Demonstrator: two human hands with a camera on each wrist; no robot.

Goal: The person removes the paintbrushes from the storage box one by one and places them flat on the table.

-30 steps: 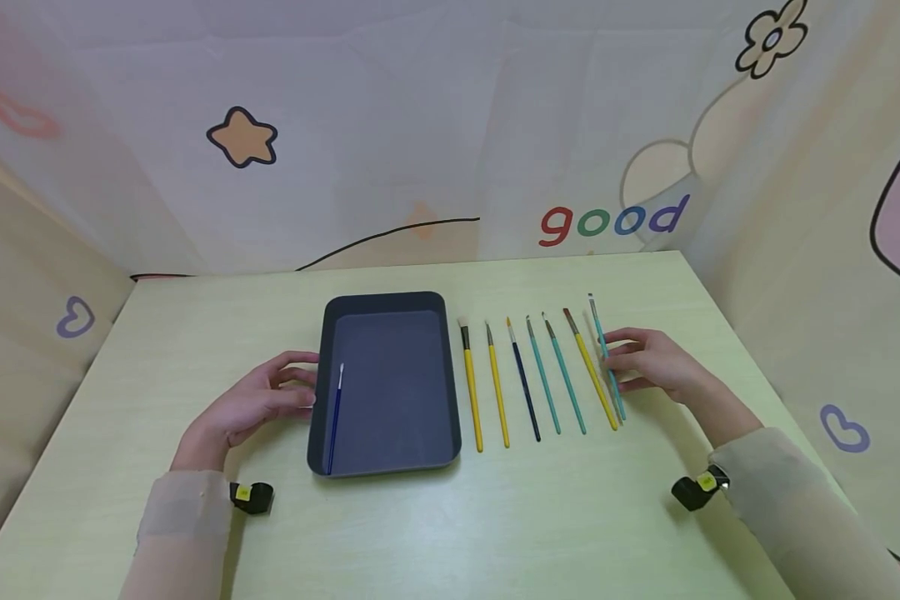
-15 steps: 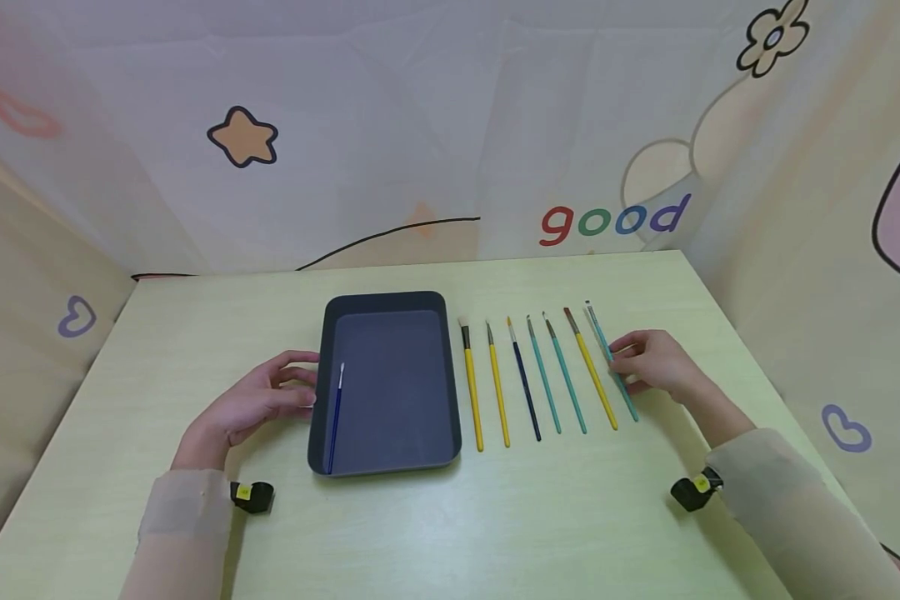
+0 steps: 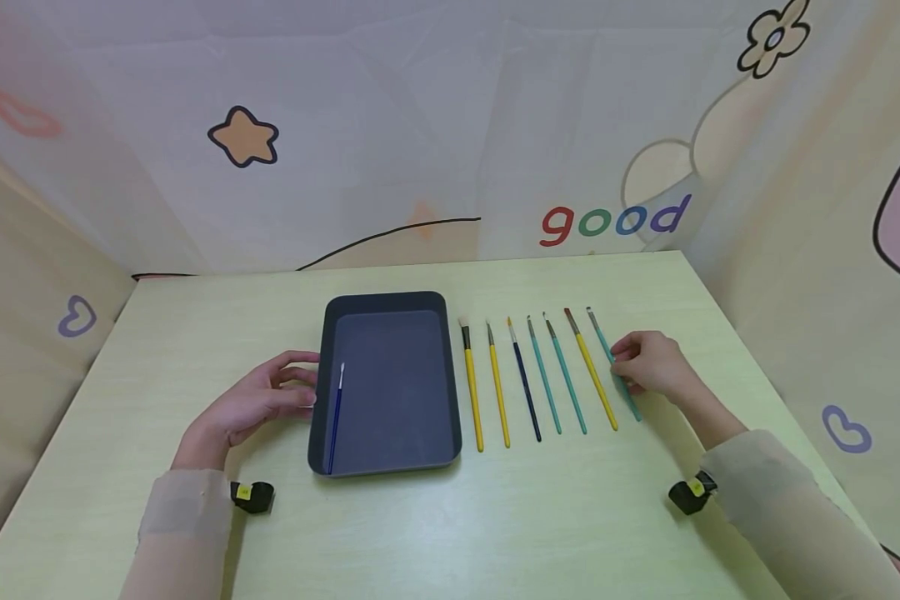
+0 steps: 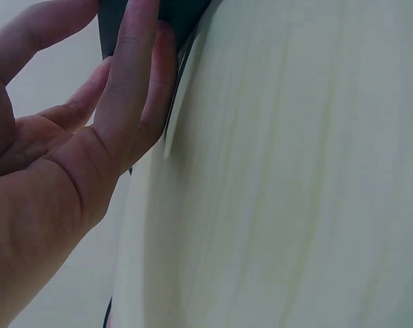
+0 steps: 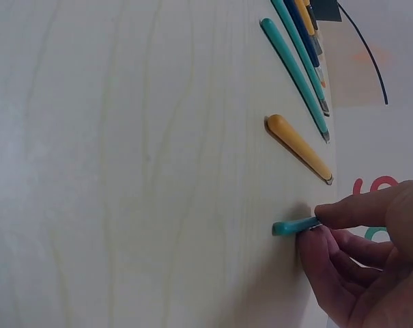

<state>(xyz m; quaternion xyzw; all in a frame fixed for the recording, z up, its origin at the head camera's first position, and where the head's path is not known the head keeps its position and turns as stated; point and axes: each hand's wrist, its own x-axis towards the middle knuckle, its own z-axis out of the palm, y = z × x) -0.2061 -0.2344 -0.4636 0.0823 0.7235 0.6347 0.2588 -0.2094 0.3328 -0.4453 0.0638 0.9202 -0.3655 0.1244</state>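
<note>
My right hand pinches a teal paintbrush around its handle, at the right end of a row of brushes. In the right wrist view the handle's rounded end sticks out from between thumb and finger, low over the table. My left hand has its fingers against the left side of a dark grey tray; the left wrist view shows the fingers touching the tray's wall. Inside that tray, along its left side, lies a thin navy paintbrush.
Several paintbrushes lie side by side right of the tray: a yellow one nearest it, a navy one, teal ones and a red-tipped yellow one. A printed cloth hangs behind the pale table.
The teal brush in my right hand has shifted slightly right and down, away from the red-tipped yellow brush, and lines up with the row. My left hand and the tray stay still.
</note>
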